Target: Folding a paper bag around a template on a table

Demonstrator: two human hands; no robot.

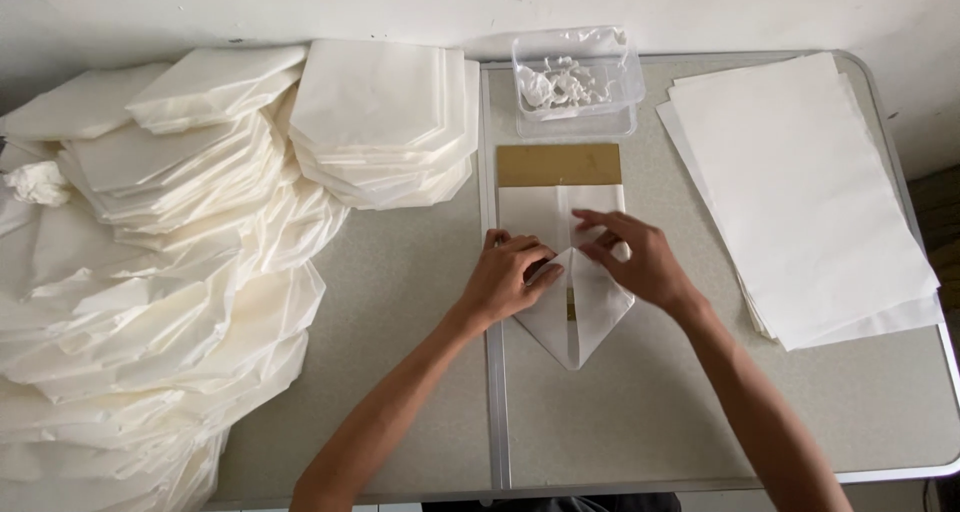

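1. The person stands at a grey folding table (400, 302) with both bare hands on a white paper sheet (590, 312) lying at the middle of it, just right of the table's centre seam.
2. The sheet is wrapped around a brown cardboard form (559, 165), whose far end shows bare. The near end of the paper is already folded into a point aimed at the person.
3. The left hand (505, 277) rests on the left flap, fingers curled and pressed flat on the paper, pinning rather than gripping it.
4. The right hand (635, 257) lies over the right flap, fingers reaching left across the fold. They look pressed down on the paper; I cannot tell whether any edge is pinched.
5. To my eye the step in hand is the folding of the bottom: the two diagonal flaps meet along the centre line and are being held and creased there.
6. The next move seems to call for steady pressure along both creases, so the point stays centred and the flaps do not spring open.
7. Far off stands a clear plastic tub (578, 82) holding white paste. Flat sheets (800, 192) lie stacked at the right, folded white pieces (200, 222) heaped at the left.
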